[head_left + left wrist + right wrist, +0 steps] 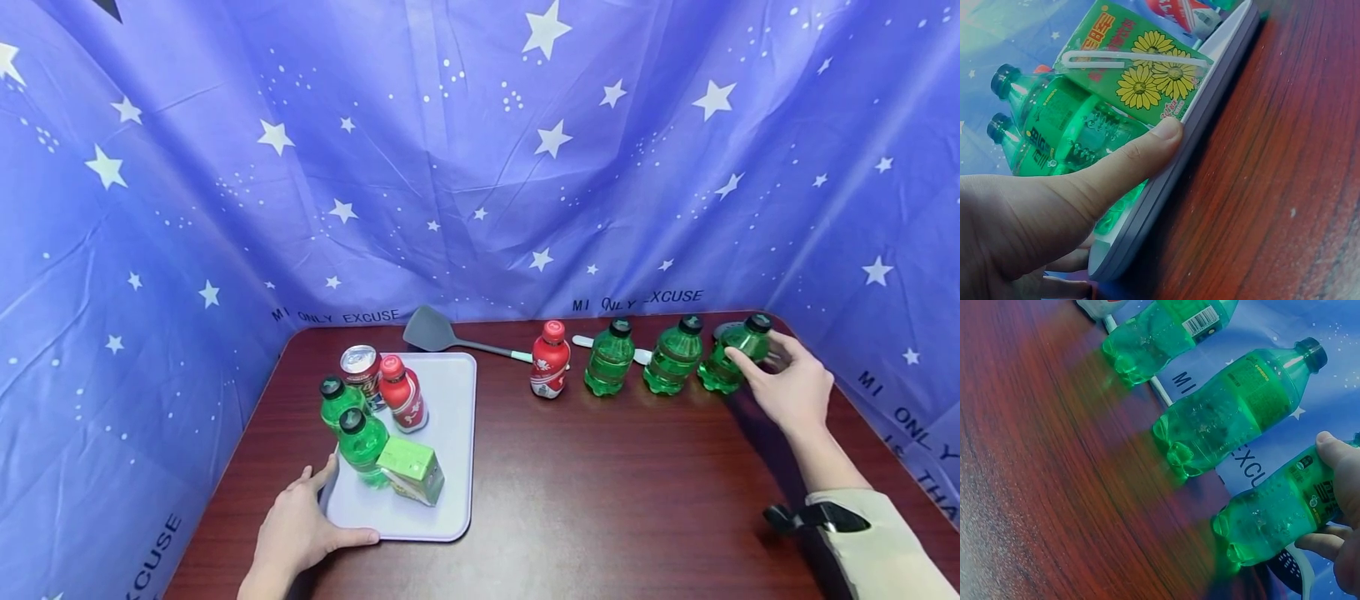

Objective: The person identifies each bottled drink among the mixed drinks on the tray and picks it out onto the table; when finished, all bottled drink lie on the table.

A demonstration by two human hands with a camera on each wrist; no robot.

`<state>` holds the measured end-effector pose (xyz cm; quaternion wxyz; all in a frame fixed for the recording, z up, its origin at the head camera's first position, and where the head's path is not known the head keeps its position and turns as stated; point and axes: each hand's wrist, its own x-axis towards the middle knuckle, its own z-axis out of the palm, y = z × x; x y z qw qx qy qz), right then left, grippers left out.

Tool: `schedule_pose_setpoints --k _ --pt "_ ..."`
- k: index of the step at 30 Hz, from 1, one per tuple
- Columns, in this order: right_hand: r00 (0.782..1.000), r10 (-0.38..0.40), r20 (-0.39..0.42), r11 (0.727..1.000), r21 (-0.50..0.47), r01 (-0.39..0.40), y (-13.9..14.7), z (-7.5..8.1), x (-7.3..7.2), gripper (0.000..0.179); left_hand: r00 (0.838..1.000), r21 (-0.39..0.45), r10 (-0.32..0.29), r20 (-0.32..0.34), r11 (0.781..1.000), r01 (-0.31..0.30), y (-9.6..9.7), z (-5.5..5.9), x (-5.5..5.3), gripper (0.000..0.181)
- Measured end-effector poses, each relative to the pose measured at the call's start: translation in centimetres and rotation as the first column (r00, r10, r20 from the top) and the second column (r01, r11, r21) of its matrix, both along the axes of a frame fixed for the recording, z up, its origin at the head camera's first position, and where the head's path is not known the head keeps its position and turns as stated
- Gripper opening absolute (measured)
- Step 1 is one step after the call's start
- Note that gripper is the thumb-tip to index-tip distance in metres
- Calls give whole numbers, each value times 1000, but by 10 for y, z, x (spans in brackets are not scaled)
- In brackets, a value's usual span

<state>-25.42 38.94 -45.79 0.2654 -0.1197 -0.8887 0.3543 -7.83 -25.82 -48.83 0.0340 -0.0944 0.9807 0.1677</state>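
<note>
At the far right end of a row of bottles, my right hand (791,383) grips a green soda bottle (723,360) between thumb and fingers. The right wrist view shows this bottle (1272,515) slightly tilted, its base at the tabletop. My left hand (296,525) holds the near left corner of a pale tray (457,433), its thumb along the rim in the left wrist view. On the tray stand two green soda bottles (365,450), a red bottle (405,396), a drink can (362,367) and a green drink carton (411,471) with a straw (1135,57).
Left of the gripped bottle stand two more green bottles (672,358) and a red bottle (551,362). Behind the row lies a white-handled slotted utensil (1288,569), partly hidden. A grey spatula (431,329) lies behind the tray. Starry blue cloth (480,167) hangs around the table.
</note>
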Motion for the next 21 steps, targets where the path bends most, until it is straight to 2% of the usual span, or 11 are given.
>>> schedule_pose_setpoints --k 14,18,21 --pt "999 45 -2 998 53 -45 -4 6 0 69 1000 -4 -2 4 1000 2 0 1 -1 148" --pt "997 76 -4 997 20 -76 -5 15 0 72 1000 -4 -3 11 1000 3 0 1 -1 147" --pt "998 63 -22 998 21 -62 -9 28 -2 73 1000 -5 -3 13 1000 3 0 1 -1 147"
